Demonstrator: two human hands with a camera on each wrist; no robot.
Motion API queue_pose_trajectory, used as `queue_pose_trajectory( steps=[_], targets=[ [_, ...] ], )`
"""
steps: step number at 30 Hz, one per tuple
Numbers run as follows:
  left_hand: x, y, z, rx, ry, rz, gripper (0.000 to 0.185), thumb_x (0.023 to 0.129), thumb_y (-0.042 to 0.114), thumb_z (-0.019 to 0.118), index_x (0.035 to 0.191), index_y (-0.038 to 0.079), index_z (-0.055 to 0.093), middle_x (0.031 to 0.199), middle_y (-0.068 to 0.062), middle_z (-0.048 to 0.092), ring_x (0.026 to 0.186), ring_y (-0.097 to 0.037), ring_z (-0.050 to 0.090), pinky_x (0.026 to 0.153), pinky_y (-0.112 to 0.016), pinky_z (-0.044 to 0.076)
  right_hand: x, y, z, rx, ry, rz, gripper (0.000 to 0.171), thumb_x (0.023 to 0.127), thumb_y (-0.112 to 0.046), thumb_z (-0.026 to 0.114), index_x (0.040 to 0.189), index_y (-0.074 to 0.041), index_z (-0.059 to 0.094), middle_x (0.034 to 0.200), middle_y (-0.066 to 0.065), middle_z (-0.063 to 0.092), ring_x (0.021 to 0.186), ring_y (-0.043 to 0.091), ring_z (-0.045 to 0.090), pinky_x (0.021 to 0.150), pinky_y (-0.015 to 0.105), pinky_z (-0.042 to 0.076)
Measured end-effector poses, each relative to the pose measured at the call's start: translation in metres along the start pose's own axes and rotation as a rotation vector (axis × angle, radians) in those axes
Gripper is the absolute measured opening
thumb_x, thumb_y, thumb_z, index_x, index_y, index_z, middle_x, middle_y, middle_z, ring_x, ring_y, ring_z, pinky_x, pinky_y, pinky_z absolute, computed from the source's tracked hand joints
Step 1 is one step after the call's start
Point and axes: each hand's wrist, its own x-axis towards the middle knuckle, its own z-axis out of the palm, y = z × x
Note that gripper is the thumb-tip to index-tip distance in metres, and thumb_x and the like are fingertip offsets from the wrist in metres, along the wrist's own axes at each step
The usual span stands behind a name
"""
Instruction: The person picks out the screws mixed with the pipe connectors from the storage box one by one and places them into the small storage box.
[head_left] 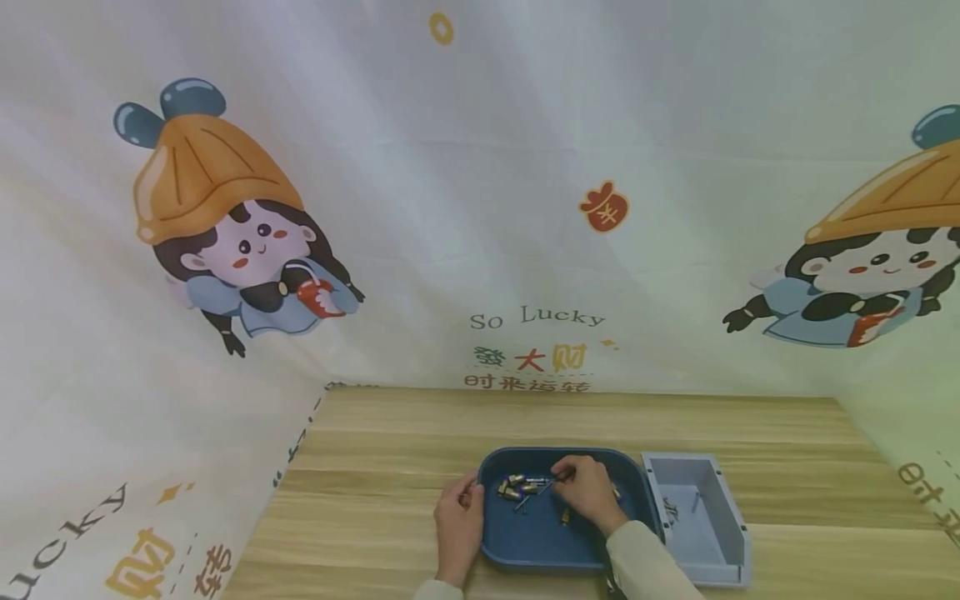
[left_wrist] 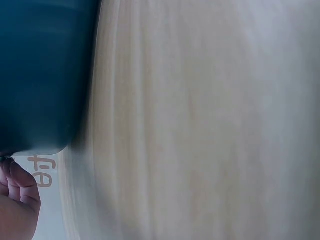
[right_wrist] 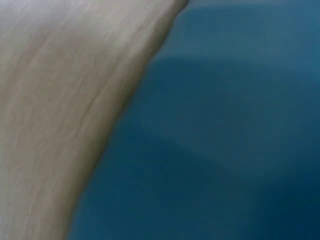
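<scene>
A dark blue tray lies on the wooden table and holds several small brass and silver metal parts. My left hand grips the tray's left rim; in the left wrist view its curled fingers show under the tray. My right hand is inside the tray, fingers curled, pinching a small metal part beside the pile. The right wrist view is blurred and shows only the tray's blue floor and a pale surface.
A light grey open bin stands against the tray's right side with a few small parts in it. A printed cartoon cloth walls the table at the back and on both sides. Bare wood lies left of the tray.
</scene>
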Motion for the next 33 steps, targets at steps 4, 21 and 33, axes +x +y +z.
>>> queue_pose_trajectory(
  steps=[4, 21, 33],
  targets=[
    [-0.001, -0.0001, 0.0003, -0.002, 0.008, 0.014, 0.019, 0.085, 0.0, 0.065, 0.103, -0.001, 0.07, 0.083, -0.006, 0.062, 0.073, -0.008, 0.051, 0.062, -0.018, 0.043, 0.001, 0.0006, 0.0022, -0.036, -0.019, -0.012, 0.016, 0.068, 0.001, 0.074, 0.083, -0.004, 0.072, 0.08, 0.006, 0.071, 0.069, 0.016, 0.063, 0.063, 0.03, 0.051],
    [-0.0002, -0.0012, 0.001, 0.003, 0.002, -0.017, 0.02, 0.085, -0.001, 0.064, 0.104, -0.002, 0.069, 0.081, -0.005, 0.059, 0.071, -0.007, 0.049, 0.062, -0.018, 0.044, 0.0002, 0.0003, 0.0051, -0.107, -0.103, 0.004, 0.022, 0.068, -0.002, 0.077, 0.089, -0.005, 0.073, 0.088, 0.009, 0.073, 0.082, 0.026, 0.068, 0.072, 0.04, 0.053],
    [-0.0006, -0.0021, 0.0004, 0.0, 0.003, -0.001, 0.019, 0.085, 0.0, 0.064, 0.103, -0.002, 0.069, 0.082, -0.005, 0.061, 0.072, -0.008, 0.05, 0.062, -0.017, 0.043, -0.0016, 0.0006, 0.0085, -0.104, -0.103, -0.019, 0.019, 0.065, 0.003, 0.075, 0.081, -0.005, 0.071, 0.076, 0.004, 0.068, 0.071, 0.017, 0.062, 0.065, 0.033, 0.051]
  ],
)
